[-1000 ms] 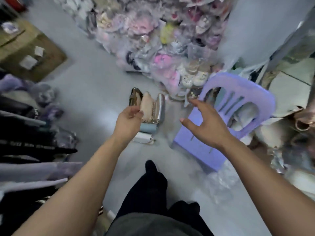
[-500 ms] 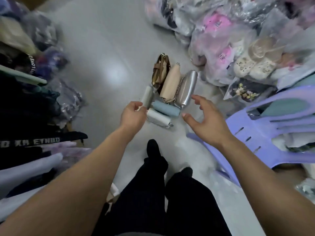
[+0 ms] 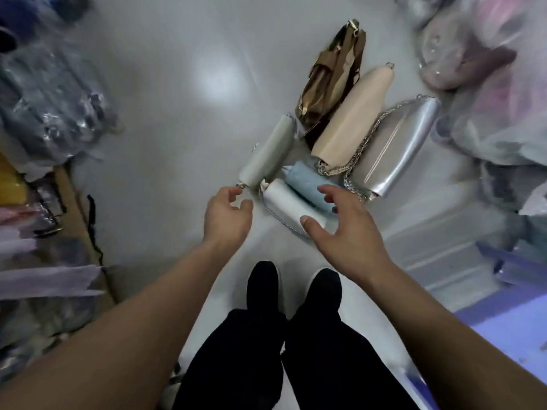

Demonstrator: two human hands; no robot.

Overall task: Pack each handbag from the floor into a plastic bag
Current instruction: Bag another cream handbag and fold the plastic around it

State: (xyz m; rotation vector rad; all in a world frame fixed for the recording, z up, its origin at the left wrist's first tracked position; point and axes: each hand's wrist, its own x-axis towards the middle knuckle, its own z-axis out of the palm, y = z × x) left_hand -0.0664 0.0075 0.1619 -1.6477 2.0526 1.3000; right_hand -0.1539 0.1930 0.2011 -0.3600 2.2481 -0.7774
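Head view: six handbags (image 3: 352, 122) lie on the floor (image 3: 165, 119), none bagged yet, so all packing remains. Left hand (image 3: 228, 216) loosely curled, empty, fingertips just beside pale green handbag (image 3: 268, 156). Right hand (image 3: 340, 229) spread, released, over white handbag (image 3: 284, 205).

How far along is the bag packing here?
Nothing in this cluster looks packed: six handbags lie bare on the floor, brown, beige, silver, pale green, blue and white. Neither hand holds anything; the left hand reaches beside the pale green one, the right hand over the white one. All six are left.
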